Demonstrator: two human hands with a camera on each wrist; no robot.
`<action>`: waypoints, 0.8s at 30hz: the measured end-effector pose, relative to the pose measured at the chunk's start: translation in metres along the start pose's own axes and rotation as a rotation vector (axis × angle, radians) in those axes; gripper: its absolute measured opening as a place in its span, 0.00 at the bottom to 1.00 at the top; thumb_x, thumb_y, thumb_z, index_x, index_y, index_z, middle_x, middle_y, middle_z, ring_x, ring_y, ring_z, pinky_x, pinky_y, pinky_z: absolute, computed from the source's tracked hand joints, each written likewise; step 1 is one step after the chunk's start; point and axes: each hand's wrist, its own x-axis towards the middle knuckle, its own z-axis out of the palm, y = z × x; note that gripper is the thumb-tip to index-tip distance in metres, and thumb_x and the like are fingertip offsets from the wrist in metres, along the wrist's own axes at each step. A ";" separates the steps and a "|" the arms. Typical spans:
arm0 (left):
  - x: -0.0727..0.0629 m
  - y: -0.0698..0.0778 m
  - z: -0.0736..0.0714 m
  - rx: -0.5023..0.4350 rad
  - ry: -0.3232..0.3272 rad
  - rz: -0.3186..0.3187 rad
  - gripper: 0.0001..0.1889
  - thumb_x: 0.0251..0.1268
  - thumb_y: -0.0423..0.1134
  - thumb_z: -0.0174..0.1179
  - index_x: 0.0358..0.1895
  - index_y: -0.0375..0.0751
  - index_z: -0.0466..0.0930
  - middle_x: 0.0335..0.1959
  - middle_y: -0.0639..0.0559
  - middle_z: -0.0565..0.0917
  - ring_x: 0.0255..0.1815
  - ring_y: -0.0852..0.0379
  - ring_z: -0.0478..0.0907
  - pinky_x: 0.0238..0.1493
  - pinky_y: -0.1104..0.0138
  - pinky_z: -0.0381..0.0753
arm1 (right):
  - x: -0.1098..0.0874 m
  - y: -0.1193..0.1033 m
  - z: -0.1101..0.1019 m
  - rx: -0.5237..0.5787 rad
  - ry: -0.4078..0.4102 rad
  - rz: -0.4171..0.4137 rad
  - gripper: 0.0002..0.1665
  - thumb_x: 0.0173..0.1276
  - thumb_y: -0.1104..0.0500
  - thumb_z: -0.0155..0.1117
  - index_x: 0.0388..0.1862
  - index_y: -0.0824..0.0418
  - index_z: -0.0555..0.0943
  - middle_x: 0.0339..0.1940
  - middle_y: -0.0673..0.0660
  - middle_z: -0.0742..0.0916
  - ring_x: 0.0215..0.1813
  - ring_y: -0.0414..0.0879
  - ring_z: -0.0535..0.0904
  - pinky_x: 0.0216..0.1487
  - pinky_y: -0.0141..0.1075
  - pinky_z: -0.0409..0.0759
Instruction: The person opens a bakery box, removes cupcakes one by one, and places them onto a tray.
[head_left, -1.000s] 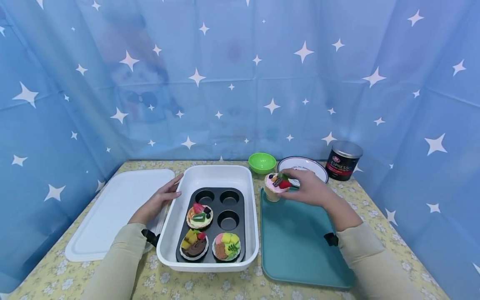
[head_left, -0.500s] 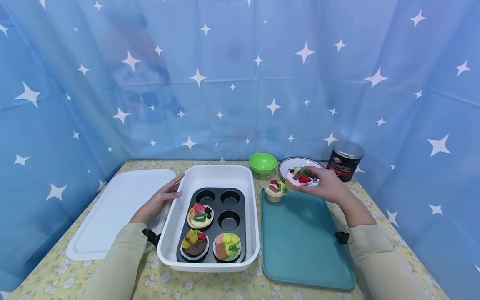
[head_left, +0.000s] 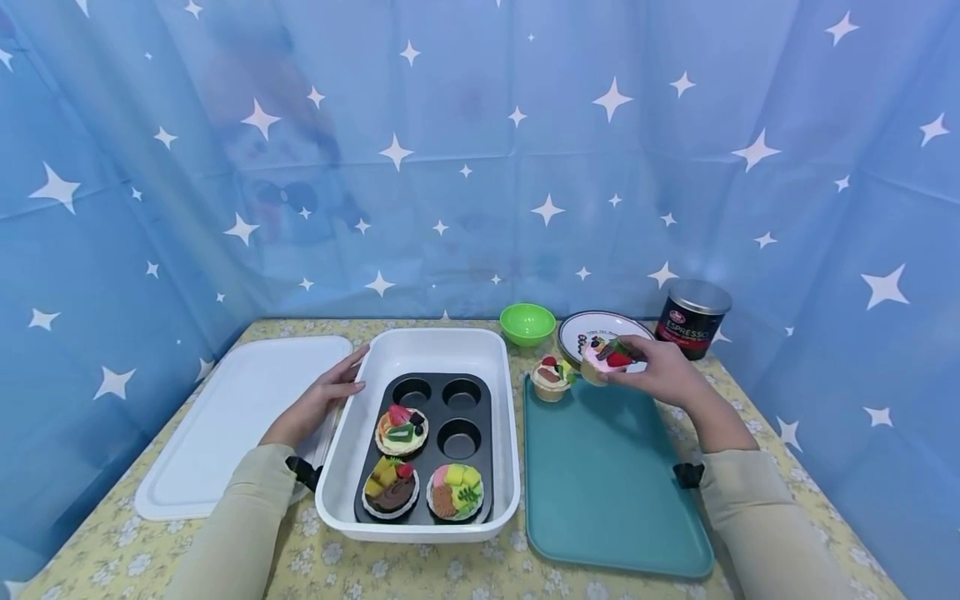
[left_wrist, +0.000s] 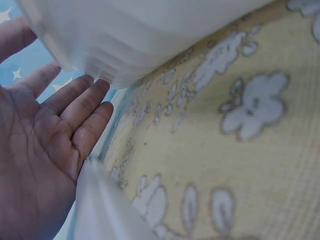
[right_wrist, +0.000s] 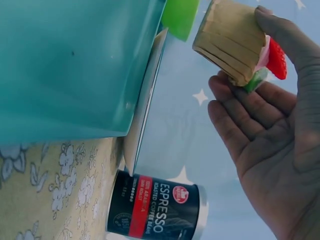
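Note:
Pinched between thumb and fingers of my right hand point(head_left: 658, 371) is a pink-topped cupcake point(right_wrist: 231, 42) with a strawberry, held above the far part of the teal tray point(head_left: 611, 483). Just left of it, a cream cupcake point(head_left: 551, 382) stands on the tray's far left corner. My left hand point(head_left: 324, 396) touches the left wall of the white bin point(head_left: 512, 433) with extended fingers, as the left wrist view shows too. Inside the bin lies a black muffin tin point(head_left: 427, 408). Its cups hold a fruit tart point(head_left: 401, 432), a chocolate one point(head_left: 391, 490) and a yellow-and-pink one point(head_left: 455, 493); the other three cups are bare.
A white lid point(head_left: 225, 433) lies left of the bin. Along the back stand a green bowl point(head_left: 527, 323), a white plate point(head_left: 592, 323) with a dark rim, and an espresso can point(head_left: 692, 321). A blue starry curtain point(head_left: 465, 167) surrounds the flowered tablecloth point(head_left: 345, 575).
The right hand has moved right with the pink-topped cupcake, bringing the cream cupcake on the tray's corner into view. The left hand has stayed at the bin's wall.

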 end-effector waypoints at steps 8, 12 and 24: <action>-0.001 0.001 0.001 0.002 -0.003 0.002 0.37 0.77 0.42 0.53 0.82 0.63 0.47 0.81 0.46 0.53 0.79 0.40 0.54 0.74 0.40 0.56 | 0.000 0.003 0.002 0.020 -0.089 0.005 0.47 0.59 0.36 0.75 0.67 0.66 0.76 0.56 0.68 0.85 0.59 0.66 0.80 0.58 0.60 0.77; -0.002 0.002 0.002 0.003 0.000 0.004 0.37 0.77 0.42 0.53 0.82 0.63 0.47 0.81 0.46 0.53 0.79 0.40 0.54 0.74 0.40 0.56 | -0.002 0.003 0.004 0.012 -0.115 0.017 0.48 0.59 0.37 0.75 0.68 0.66 0.75 0.58 0.69 0.83 0.60 0.66 0.79 0.57 0.60 0.78; -0.002 0.002 0.002 -0.007 -0.001 0.007 0.37 0.77 0.42 0.53 0.82 0.62 0.47 0.82 0.47 0.52 0.80 0.41 0.51 0.75 0.40 0.54 | -0.002 -0.002 0.010 0.015 -0.156 0.035 0.43 0.60 0.45 0.77 0.67 0.68 0.75 0.57 0.68 0.84 0.57 0.61 0.80 0.56 0.58 0.78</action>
